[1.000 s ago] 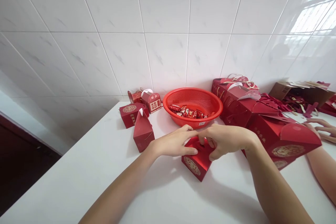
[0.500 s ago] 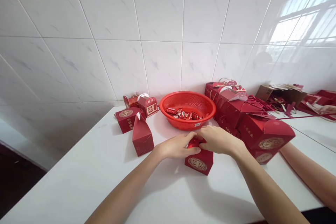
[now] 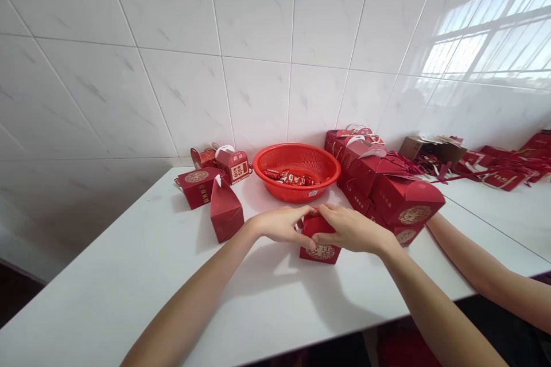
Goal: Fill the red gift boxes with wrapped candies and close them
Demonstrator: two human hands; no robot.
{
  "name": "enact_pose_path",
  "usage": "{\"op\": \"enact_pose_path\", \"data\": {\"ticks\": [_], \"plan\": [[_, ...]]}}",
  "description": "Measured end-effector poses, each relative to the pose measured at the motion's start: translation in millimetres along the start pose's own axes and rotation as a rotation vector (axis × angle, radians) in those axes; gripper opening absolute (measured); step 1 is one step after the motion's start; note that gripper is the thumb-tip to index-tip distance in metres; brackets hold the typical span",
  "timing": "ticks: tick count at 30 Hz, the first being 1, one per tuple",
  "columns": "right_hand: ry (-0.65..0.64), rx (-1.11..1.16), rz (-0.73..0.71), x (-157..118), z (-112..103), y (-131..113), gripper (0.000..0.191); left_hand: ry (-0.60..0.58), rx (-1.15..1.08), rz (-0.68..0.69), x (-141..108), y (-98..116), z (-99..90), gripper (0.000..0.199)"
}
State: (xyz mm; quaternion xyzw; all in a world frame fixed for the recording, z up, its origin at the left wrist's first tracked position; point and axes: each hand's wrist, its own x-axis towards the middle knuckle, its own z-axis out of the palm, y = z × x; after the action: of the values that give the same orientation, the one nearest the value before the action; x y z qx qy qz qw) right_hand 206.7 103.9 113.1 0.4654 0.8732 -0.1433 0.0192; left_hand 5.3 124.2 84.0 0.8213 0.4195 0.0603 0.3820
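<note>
A small red box (image 3: 321, 253) with a gold round emblem stands on the white table, its top between my two hands. My left hand (image 3: 287, 226) grips it from the left, thumb on the front face near the top edge. From the right, my right hand (image 3: 348, 228) holds the same box, its thumb meeting the left thumb at the front. Fingers hide most of the top flaps. Right behind the hands sits a red plastic basket (image 3: 318, 155) with red wrapped candies (image 3: 293, 178) in it.
Several red boxes lie left of the basket, including a peaked one (image 3: 227, 212). Stacked red boxes (image 3: 383, 189) stand at the right, with another person's arm (image 3: 469, 252) beside them. An open carton (image 3: 434, 152) and red ribbons lie further right, near the tiled wall (image 3: 258, 92).
Both thumbs have moved together at the front of the box, and the hands now wrap round its top. The view has shifted, showing more at the right and the table's front edge.
</note>
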Motion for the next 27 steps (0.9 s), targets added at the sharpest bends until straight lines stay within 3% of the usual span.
{"op": "enact_pose_path", "data": {"ticks": [6,9,11,14,17,19,22,24,27], "plan": [[0.12,-0.025,0.091,2,21,-10,0.041,-0.076,-0.061,0.101,-3,4,-3.4,0.073],[0.166,-0.031,0.049,-1,11,-9,0.039,-0.013,-0.075,0.142,-7,4,-10.1,0.061],[0.195,-0.01,0.0,-10,-8,-4,0.042,0.129,-0.141,0.193,-9,6,-15.3,0.053],[0.29,0.039,-0.075,-34,-52,7,0.051,0.477,-0.334,0.279,-11,9,-21.8,0.051],[0.514,0.035,-0.065,-60,-101,19,0.051,0.678,-0.485,0.323,-8,9,-23.3,0.049],[0.709,0.001,-0.005,-71,-130,27,0.053,0.656,-0.495,0.29,-2,6,-18.8,0.044],[0.954,-0.087,0.151,-73,-161,46,0.059,0.507,-0.462,0.226,15,-2,0.2,0.037],[1.016,-0.142,0.245,-67,-172,63,0.061,0.392,-0.464,0.206,29,-9,21.2,0.035],[1.012,-0.184,0.352,-54,-178,96,0.061,0.222,-0.497,0.154,47,-19,58.8,0.029]]}}
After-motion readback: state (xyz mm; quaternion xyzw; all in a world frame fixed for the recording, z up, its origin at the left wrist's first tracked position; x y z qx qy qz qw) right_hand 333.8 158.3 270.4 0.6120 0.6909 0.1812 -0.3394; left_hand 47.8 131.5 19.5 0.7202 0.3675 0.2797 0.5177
